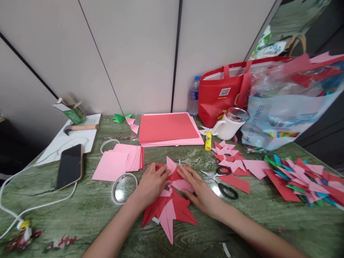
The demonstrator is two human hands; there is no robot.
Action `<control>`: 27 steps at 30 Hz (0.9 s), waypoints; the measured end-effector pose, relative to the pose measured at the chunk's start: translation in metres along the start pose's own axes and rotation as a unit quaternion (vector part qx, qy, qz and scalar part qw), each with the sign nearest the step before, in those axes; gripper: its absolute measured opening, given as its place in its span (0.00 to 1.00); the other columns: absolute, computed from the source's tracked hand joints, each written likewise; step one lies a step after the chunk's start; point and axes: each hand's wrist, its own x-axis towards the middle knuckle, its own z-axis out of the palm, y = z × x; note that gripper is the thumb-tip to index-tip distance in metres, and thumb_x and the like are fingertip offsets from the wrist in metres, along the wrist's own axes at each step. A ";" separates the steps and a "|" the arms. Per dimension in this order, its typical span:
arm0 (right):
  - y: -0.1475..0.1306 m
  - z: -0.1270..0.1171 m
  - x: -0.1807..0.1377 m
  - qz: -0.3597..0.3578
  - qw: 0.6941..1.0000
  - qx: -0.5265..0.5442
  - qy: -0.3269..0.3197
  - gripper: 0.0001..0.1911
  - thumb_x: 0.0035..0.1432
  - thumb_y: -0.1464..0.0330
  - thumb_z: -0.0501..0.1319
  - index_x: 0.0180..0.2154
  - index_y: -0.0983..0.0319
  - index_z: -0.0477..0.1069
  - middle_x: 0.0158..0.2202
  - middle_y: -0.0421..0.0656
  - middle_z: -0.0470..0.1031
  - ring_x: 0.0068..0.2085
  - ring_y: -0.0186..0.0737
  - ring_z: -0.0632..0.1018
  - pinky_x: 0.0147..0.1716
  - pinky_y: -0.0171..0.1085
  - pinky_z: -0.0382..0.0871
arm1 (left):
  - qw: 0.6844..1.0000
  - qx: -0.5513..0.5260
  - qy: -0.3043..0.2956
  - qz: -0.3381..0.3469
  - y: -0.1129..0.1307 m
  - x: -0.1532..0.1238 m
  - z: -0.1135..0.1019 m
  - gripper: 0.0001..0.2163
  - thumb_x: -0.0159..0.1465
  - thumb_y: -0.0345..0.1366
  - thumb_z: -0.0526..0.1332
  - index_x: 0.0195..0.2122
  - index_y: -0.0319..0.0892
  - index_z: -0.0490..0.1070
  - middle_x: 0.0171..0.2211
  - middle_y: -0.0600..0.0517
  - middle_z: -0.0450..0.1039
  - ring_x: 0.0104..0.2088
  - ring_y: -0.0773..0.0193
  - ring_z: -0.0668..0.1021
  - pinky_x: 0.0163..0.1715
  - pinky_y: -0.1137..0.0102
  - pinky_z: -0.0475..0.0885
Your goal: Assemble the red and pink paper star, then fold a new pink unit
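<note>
A red and pink folded-paper star (168, 209) lies flat before me, its points spread outward. My left hand (154, 182) rests on its upper left part, fingers slightly bent and laid on the paper. From the other side my right hand (197, 188) lies over the upper right points, fingers stretched out and thumb apart. Parts of the star are hidden beneath both hands. Left of my left hand is a roll of tape (124, 189), beside a stack of pink paper squares (115, 163). Scissors (221, 181) with black handles lie right of my right hand.
Red and pink sheets (169, 127) lie at the back. A yellow glue stick (208, 141), a white mug (227, 127) and a smaller paper star (228, 156) are right. Folded paper pieces (306, 179) are heaped far right. A phone (70, 166) and hammer (80, 127) lie left.
</note>
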 end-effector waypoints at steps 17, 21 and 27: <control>0.005 -0.005 0.002 0.012 0.999 0.038 0.013 0.39 0.59 0.71 0.54 0.64 0.55 0.34 0.58 0.45 0.63 0.62 0.42 0.56 0.57 0.50 0.59 | 0.999 0.024 -0.032 -0.001 0.003 -0.003 -0.006 0.15 0.67 0.39 0.49 0.54 0.49 0.64 0.51 0.48 0.65 0.42 0.55 0.66 0.42 0.60 0.64; 0.008 -0.014 -0.003 0.022 0.996 0.060 0.058 0.36 0.59 0.70 0.54 0.64 0.55 0.38 0.55 0.45 0.68 0.59 0.42 0.62 0.56 0.49 0.61 | 0.999 0.022 -0.040 -0.006 0.005 -0.003 -0.010 0.15 0.67 0.38 0.48 0.53 0.49 0.64 0.51 0.48 0.66 0.42 0.54 0.66 0.42 0.60 0.64; -0.012 -0.015 -0.029 0.039 0.995 0.067 0.067 0.33 0.60 0.68 0.55 0.63 0.55 0.43 0.46 0.46 0.73 0.48 0.42 0.73 0.49 0.45 0.68 | 0.999 0.016 -0.045 0.001 0.004 0.000 -0.012 0.14 0.66 0.37 0.50 0.52 0.48 0.65 0.49 0.46 0.66 0.41 0.55 0.66 0.40 0.59 0.64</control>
